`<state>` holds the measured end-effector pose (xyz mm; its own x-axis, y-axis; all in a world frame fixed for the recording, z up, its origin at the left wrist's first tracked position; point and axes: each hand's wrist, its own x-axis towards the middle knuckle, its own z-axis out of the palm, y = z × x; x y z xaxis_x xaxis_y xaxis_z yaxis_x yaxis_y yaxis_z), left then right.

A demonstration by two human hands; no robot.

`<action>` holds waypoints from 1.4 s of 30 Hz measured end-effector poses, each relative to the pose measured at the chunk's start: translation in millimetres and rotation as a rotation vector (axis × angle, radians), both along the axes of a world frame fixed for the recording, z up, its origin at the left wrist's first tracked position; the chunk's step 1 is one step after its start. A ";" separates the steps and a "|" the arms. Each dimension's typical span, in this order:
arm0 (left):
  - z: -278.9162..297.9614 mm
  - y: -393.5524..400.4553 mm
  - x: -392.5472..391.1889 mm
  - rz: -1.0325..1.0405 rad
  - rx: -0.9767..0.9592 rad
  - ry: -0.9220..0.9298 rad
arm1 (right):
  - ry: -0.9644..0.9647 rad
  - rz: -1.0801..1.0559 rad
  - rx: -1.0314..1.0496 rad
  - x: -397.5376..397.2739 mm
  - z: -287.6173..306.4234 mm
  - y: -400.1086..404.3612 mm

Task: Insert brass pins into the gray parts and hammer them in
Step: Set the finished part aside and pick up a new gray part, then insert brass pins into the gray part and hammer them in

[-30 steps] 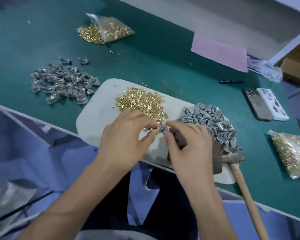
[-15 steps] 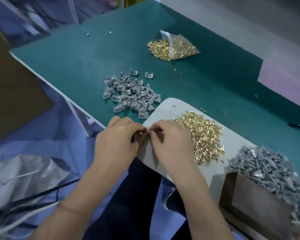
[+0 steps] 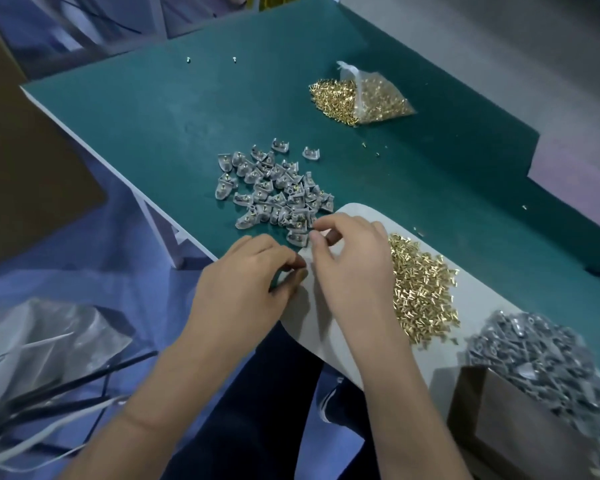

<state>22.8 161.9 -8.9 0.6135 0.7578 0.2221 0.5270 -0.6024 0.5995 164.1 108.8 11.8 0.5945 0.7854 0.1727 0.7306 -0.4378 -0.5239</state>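
A pile of gray parts with brass pins (image 3: 274,192) lies on the green table (image 3: 174,126). My right hand (image 3: 352,265) reaches to the pile's near edge, and its curled fingertips touch the nearest gray part (image 3: 297,238). I cannot tell whether it pinches that part. My left hand (image 3: 246,285) rests beside it at the table's edge. Its fingers are loosely curled, the thumb is by the index tip, and nothing shows in it. Loose brass pins (image 3: 423,289) are heaped on the white mat (image 3: 312,327). Bare gray parts (image 3: 541,362) are piled at the right.
A brown block (image 3: 499,417) stands on the mat at the lower right. An open bag of brass pins (image 3: 371,98) lies at the far side. A few stray pins dot the table. Crumpled plastic (image 3: 32,341) and a brown board (image 3: 21,168) are on the floor at left.
The hands, earlier pinching one gray part together by the pin heap, have moved left and come apart. The right hand now reaches the pinned pile. The view has swung left.
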 end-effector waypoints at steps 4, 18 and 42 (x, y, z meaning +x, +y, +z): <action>4.8 -16.8 9.7 -0.271 -0.060 0.087 | 0.031 -0.114 0.202 24.0 17.2 -46.9; 4.1 -67.2 57.7 -0.344 -0.067 0.134 | 0.080 -0.317 0.190 38.0 10.5 -182.7; 48.5 -152.8 91.8 -0.539 -0.745 -0.357 | -0.220 -0.208 0.591 22.1 4.8 -247.5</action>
